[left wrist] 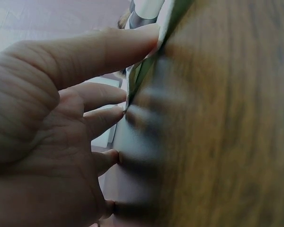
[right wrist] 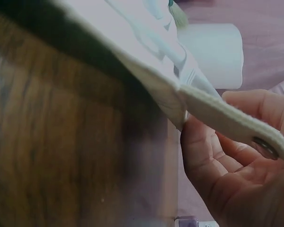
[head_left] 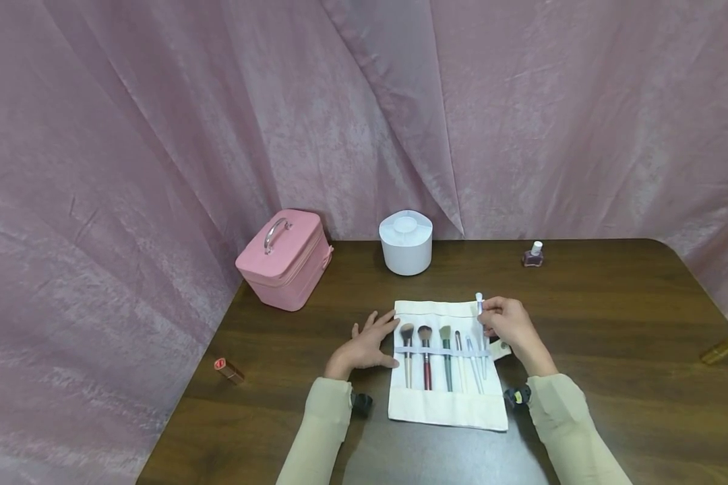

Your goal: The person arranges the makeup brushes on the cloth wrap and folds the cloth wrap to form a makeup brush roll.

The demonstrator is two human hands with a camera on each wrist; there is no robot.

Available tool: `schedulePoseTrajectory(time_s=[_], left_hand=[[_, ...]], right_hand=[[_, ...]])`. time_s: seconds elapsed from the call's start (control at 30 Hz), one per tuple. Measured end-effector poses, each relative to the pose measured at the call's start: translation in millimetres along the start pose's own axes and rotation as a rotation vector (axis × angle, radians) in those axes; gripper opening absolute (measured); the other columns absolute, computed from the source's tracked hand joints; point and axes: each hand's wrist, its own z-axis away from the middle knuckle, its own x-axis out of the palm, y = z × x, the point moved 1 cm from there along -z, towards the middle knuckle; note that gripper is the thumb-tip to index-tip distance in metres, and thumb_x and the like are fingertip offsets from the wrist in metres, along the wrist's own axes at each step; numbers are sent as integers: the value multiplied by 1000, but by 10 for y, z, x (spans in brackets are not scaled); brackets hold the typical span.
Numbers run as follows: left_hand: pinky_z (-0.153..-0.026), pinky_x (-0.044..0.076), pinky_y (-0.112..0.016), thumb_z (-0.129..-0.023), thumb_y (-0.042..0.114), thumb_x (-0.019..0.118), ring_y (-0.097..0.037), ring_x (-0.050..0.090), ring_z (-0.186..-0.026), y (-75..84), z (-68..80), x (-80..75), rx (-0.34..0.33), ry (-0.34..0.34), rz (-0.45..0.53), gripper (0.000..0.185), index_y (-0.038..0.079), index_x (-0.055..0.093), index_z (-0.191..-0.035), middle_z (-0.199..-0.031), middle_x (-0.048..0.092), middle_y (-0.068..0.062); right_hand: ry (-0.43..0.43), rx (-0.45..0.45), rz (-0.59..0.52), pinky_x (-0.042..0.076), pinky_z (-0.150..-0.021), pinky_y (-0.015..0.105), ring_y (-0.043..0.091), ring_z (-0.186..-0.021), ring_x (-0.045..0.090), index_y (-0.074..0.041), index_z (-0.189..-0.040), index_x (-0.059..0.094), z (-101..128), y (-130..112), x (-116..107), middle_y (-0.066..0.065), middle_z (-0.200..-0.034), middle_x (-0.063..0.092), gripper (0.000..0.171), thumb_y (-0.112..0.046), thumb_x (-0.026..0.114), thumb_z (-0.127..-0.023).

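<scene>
A cream fabric brush roll (head_left: 445,407) lies unrolled, with several makeup brushes held under a pale blue band (head_left: 433,351). My left hand (head_left: 367,347) rests at its left edge, fingers spread; in the left wrist view the thumb (left wrist: 109,54) and fingertips touch that edge. At the roll's right side my right hand (head_left: 509,323) pinches a slim pale blue stick with a white tip (head_left: 479,297), which sticks out above the top edge. The right wrist view has the fingers close by the roll's edge, behind a snap strap (right wrist: 227,116).
Behind the roll stand a white round container (head_left: 406,249) and a pink vanity case (head_left: 285,263). A nail polish bottle (head_left: 532,256) is at the back right. A lipstick tube (head_left: 228,370) lies at left, a gold tube (head_left: 722,350) at the right edge. Pink curtains hang behind the table.
</scene>
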Motion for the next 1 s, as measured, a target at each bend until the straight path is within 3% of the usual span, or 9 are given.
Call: schedulePoseTrajectory(time_s=[0.37,0.63,0.87,1.0], left_hand=[[-114,-4,-69,-84,14,83,-36,1,-154,13,-18,-4,-4,2,-6,85,8,38,-156,-168,19,-5],[-114,-3,-69,-84,14,83,-35,1,-154,29,-32,-17,-6,2,-21,85,9,39,-157,-168,19,-3],[-115,-3,-68,-84,14,83,-35,1,-154,41,-47,-12,-10,0,-23,85,9,40,-156,-168,20,-3],[-115,-3,-68,-83,13,83,-35,2,-154,7,-27,3,-20,2,-22,85,8,40,-156,-167,20,-4]], right_hand=[[19,19,68,52,-63,30,20,-69,58,12,-112,61,9,3,-6,15,-87,61,25,-11,55,-102],[23,-4,161,47,-63,31,21,-70,58,9,-105,67,36,-28,-33,12,-81,62,26,-14,59,-99],[-12,5,274,44,-67,35,28,-85,57,8,-106,73,78,-31,-74,19,-100,67,29,-18,63,-95],[-49,18,306,44,-68,34,30,-88,57,8,-108,73,83,-25,-48,20,-104,68,31,-18,65,-93]])
